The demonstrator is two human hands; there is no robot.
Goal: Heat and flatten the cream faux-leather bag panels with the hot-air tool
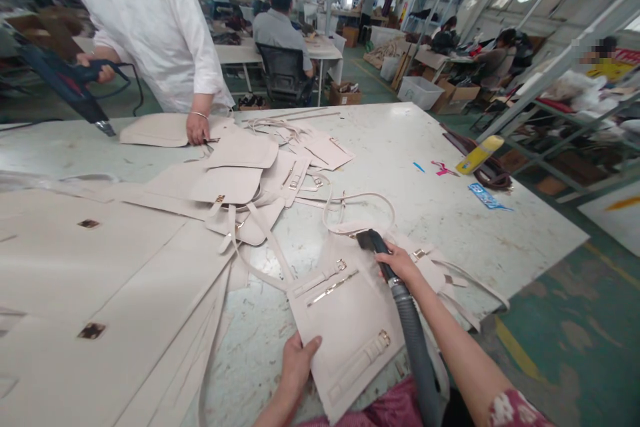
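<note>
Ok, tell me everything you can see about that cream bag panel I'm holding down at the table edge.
The bag panel is a flat, cream, leather-looking piece lying tilted at the near edge of the table. It carries a metal-trimmed slot, buckled straps and a long loop handle. The left hand grips its lower left corner; the right hand holds a black nozzle on a grey ribbed hose at its top edge.

A bright, crowded factory hall under long ceiling lights.

A large pale, scuffed surface (450, 167) fills the foreground on a worn green floor (560, 320) with yellow lines. Metal shelving (575, 120) stands on the right, loaded with bundles. Behind, a black office chair (284, 75) faces a white desk (320, 48); cardboard boxes (453, 97) and a white bin (419, 91) sit on the floor.
</note>
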